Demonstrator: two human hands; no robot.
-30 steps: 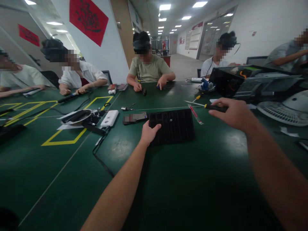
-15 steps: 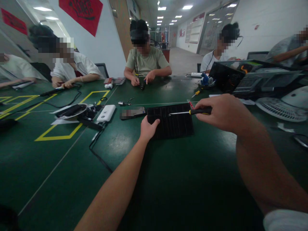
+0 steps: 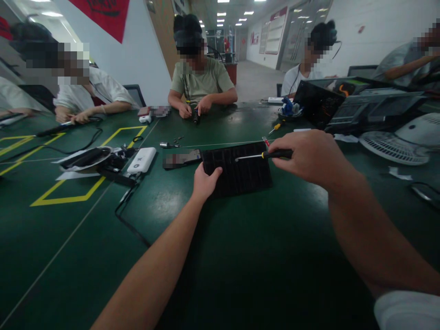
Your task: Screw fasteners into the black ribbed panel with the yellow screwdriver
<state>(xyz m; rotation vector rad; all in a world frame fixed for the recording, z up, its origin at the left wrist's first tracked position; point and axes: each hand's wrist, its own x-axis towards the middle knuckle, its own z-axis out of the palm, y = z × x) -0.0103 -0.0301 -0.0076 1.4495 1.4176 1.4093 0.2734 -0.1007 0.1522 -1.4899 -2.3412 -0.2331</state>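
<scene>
My left hand grips the left edge of a flat black ribbed panel, its thumb on top and its other fingers hidden beneath. The panel is too dark to make out its kind. In my right hand is a screwdriver with a black and yellow handle, my fingers closed round it. Its silver shaft lies nearly level over the panel and points left. A small pale spot shows at the tip; whether the tip touches the panel I cannot tell. A small red item lies just behind the panel's far right corner.
Left of the panel lie a phone, a white power bank with a cable, and a dish of dark parts. Another screwdriver, a white fan and a metal case stand right. Several people sit around the table.
The view has swung slightly to the right and down, so everything sits further left and higher. My hands, the panel and the screwdriver keep about the same places relative to each other.
</scene>
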